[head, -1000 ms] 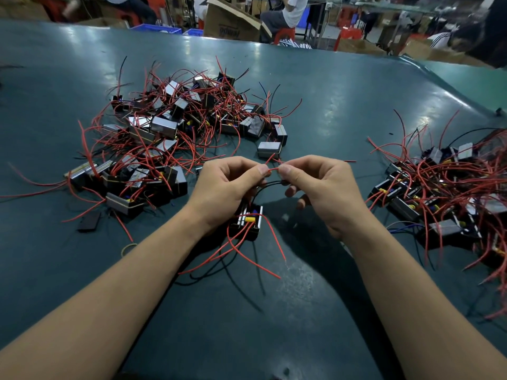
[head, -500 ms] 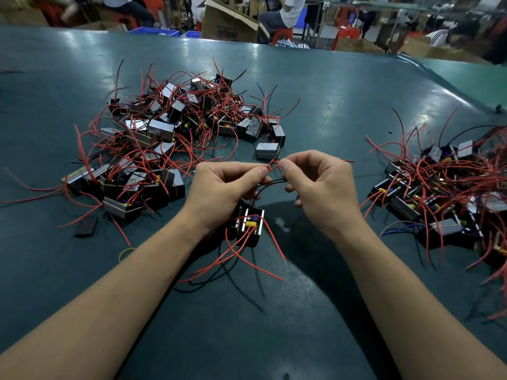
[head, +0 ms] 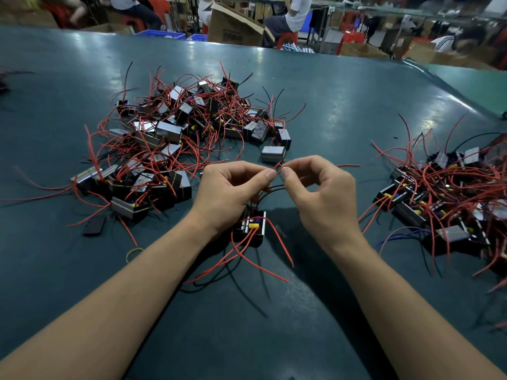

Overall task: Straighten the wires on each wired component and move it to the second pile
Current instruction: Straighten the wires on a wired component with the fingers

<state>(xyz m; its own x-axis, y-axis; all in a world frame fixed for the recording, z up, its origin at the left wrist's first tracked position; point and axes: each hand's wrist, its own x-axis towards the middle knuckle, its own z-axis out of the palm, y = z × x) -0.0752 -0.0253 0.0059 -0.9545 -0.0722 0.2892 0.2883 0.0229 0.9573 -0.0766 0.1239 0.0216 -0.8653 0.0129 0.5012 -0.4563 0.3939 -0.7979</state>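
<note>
From my seat the light reads as even overhead lighting, fairly bright. It throws pale glare patches across the dark green surface beyond the left hand and right hand. Soft shadows fall under both forearms, toward me from the hands. I see the far edge of the surface bowed by the wide lens, and the people and cardboard box beyond it smeared and soft. Near the hands, detail stays crisp.

Print on cardboard box too blurry to read.
</note>
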